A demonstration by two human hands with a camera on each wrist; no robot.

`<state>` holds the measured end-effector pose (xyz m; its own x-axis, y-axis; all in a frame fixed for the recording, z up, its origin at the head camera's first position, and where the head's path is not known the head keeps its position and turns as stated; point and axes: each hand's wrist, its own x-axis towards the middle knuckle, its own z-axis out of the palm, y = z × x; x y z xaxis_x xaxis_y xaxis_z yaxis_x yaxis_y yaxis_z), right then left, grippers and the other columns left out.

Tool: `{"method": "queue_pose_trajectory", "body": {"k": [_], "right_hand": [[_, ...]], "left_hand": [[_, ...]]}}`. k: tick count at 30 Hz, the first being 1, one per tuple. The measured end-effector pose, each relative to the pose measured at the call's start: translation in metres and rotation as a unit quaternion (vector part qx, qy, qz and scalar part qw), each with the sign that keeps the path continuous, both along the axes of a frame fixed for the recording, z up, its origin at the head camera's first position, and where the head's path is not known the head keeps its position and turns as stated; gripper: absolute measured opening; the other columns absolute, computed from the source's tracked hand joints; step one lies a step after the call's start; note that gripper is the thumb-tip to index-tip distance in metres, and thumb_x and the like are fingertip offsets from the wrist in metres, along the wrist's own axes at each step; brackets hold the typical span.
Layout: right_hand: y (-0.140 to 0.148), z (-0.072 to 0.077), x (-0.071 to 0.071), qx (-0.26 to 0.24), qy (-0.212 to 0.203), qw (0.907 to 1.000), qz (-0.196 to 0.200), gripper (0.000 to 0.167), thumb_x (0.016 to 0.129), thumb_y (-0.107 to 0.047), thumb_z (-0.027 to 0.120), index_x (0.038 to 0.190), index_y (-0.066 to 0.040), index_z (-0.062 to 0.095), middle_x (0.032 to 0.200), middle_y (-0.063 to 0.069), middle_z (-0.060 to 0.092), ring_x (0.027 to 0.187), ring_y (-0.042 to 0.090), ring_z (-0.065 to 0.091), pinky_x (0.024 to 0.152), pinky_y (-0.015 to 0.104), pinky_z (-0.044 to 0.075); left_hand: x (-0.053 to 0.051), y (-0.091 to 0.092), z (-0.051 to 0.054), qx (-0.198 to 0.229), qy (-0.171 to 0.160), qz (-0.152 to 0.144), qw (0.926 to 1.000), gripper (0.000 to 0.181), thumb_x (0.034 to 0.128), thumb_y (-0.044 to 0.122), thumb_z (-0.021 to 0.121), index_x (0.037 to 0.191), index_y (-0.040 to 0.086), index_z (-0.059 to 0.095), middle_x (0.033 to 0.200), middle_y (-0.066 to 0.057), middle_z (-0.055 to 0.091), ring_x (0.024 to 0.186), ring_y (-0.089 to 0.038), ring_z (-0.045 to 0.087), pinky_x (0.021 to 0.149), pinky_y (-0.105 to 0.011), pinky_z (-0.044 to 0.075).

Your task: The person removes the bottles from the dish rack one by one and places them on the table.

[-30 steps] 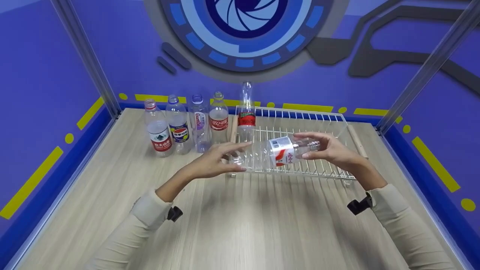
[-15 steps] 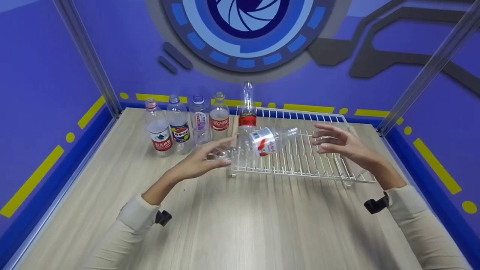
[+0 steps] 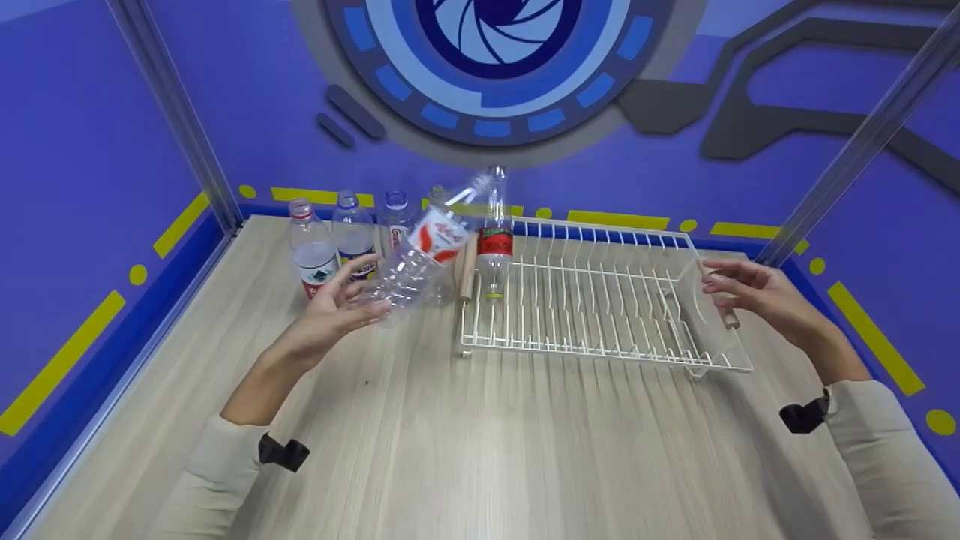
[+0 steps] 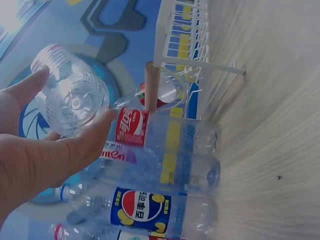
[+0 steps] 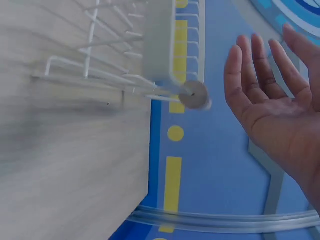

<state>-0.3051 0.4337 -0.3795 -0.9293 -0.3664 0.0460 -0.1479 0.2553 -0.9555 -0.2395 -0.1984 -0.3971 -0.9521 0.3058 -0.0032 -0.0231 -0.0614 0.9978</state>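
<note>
My left hand [image 3: 322, 319] grips the lower end of a clear plastic bottle [image 3: 439, 236] with a white and red label. The bottle is tilted, its neck up and to the right, in front of the standing bottles. In the left wrist view the bottle's base [image 4: 75, 102] faces the camera between thumb and fingers. My right hand [image 3: 772, 300] holds nothing; its fingers are loosely bent near the right wooden handle of the white wire rack [image 3: 600, 349]. The right wrist view shows that hand [image 5: 280, 95] apart from the rack.
A red-labelled bottle [image 3: 495, 244] stands at the rack's left end. Left of the rack are several upright empty bottles, among them a red-and-white-labelled one [image 3: 315, 259], a blue-labelled Pepsi one [image 4: 142, 210] and a Coca-Cola one [image 4: 132, 126]. Panelled walls enclose the wooden table [image 3: 480, 450].
My right hand has let go of the bottle's neck and moved right. The left hand has carried the bottle left, off the space above the rack, and turned its neck upward.
</note>
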Motion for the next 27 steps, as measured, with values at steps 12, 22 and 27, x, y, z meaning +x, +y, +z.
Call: {"method": "queue_pose_trajectory", "body": {"k": [12,22,27], "right_hand": [[0.016,-0.019,-0.006,-0.006,0.026,0.9978,-0.061,0.031,0.103,-0.007,0.058,0.134,-0.004,0.062,0.117,-0.011,0.071,0.101,0.003,0.070,0.084,0.017,0.058],[0.029,-0.035,-0.005,0.100,0.016,0.9910,-0.088,0.045,0.106,-0.021,0.057,0.145,0.000,0.052,0.117,-0.024,0.066,0.100,-0.006,0.065,0.083,0.013,0.055],[0.032,-0.043,-0.002,0.129,-0.001,0.9880,-0.084,0.049,0.107,-0.028,0.055,0.149,-0.004,0.049,0.121,-0.027,0.062,0.104,-0.009,0.061,0.083,0.013,0.054]], "left_hand": [[0.011,-0.048,0.001,0.106,-0.006,0.091,0.9902,0.086,0.0942,-0.006,0.061,0.162,0.021,0.015,0.145,-0.003,0.044,0.122,-0.012,0.061,0.098,-0.026,0.056],[0.006,-0.081,-0.010,0.040,0.022,0.180,0.9825,0.087,0.0947,0.005,0.070,0.160,0.032,0.019,0.161,-0.004,0.031,0.146,-0.020,0.034,0.127,-0.044,0.027],[0.003,-0.094,-0.022,0.011,0.029,0.218,0.9754,0.086,0.0928,0.008,0.074,0.159,0.028,0.024,0.149,0.003,0.047,0.138,-0.013,0.042,0.111,-0.022,0.045]]}}
